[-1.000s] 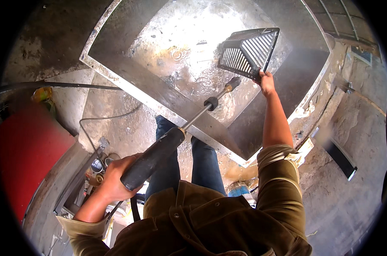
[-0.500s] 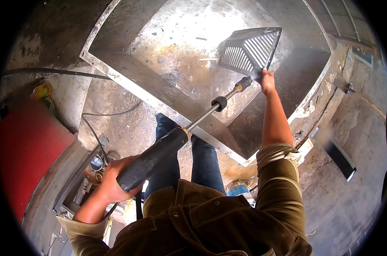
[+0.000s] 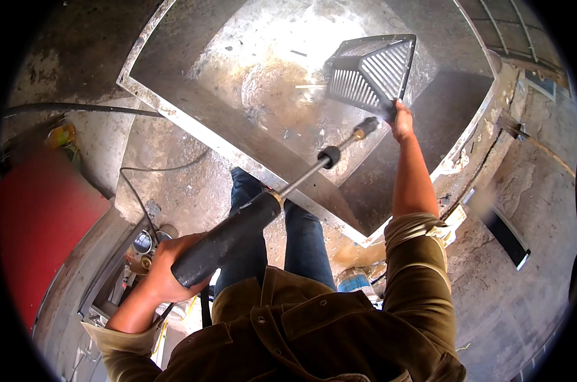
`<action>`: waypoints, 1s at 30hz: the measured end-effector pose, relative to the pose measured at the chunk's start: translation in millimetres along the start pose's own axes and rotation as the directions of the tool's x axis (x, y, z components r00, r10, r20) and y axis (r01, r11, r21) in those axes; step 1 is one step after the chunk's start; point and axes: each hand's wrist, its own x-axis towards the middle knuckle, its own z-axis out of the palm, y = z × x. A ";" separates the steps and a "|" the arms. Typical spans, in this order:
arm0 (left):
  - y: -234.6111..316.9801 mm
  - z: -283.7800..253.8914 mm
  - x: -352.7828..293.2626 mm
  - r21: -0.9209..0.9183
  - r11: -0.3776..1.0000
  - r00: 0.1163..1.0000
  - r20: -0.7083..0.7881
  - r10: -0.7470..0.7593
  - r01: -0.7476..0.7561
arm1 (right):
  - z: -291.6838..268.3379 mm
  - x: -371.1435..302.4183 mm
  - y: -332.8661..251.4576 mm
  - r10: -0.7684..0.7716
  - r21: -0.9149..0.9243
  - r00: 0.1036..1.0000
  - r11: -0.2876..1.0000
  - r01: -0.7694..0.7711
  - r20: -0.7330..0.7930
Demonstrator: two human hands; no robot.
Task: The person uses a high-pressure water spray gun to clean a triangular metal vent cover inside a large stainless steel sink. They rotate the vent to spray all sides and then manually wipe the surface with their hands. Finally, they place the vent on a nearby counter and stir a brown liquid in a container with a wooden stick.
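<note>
My left hand [image 3: 172,270] is closed round the rear of a pressure washer gun [image 3: 228,239] with a thick black body; most of its fingers are hidden beneath it. The metal lance runs up and right, and its nozzle [image 3: 365,128] ends just short of my other hand. A whitish spray shows at the tip. My right hand [image 3: 402,122] grips the lower corner of a dark slotted metal grille [image 3: 371,73], pyramid-like in shape and held tilted inside a large basin [image 3: 272,172]. Wet patches glisten on the basin floor.
A black hose [image 3: 85,108] reaches the basin's left side, and a thinner cable [image 3: 128,180] loops below it. At left stands a red panel [image 3: 43,229] beside a cluttered bench. A dark flat strip [image 3: 508,239] lies on the right. Near my legs sits a blue-labelled container [image 3: 355,281].
The grille has shifted slightly up and left and turned a little. The gun has moved slightly left, and the spray now shows near the grille's lower corner.
</note>
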 end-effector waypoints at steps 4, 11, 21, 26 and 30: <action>-12.1 2.5 2.8 0.034 0.999 1.000 -0.017 0.000 0.000 | -17.6 13.2 9.8 0.012 -0.009 0.999 1.000 -0.012 0.039; -10.2 0.7 9.1 0.031 0.998 0.998 -0.032 -0.046 0.047 | -14.3 14.9 11.1 -0.050 -0.047 0.998 0.998 0.052 0.038; -15.9 6.4 27.1 0.049 0.998 0.999 -0.005 -0.043 0.043 | -21.0 21.4 18.9 -0.090 -0.086 0.996 0.992 0.089 -0.007; -30.5 10.4 37.9 0.140 0.987 0.996 -0.060 -0.067 0.075 | -31.0 29.9 25.3 -0.072 -0.109 0.996 0.992 0.066 -0.053; -33.5 12.0 38.2 0.097 0.988 0.992 -0.056 -0.117 0.122 | -20.7 24.5 18.2 -0.078 -0.138 0.997 0.988 0.075 -0.016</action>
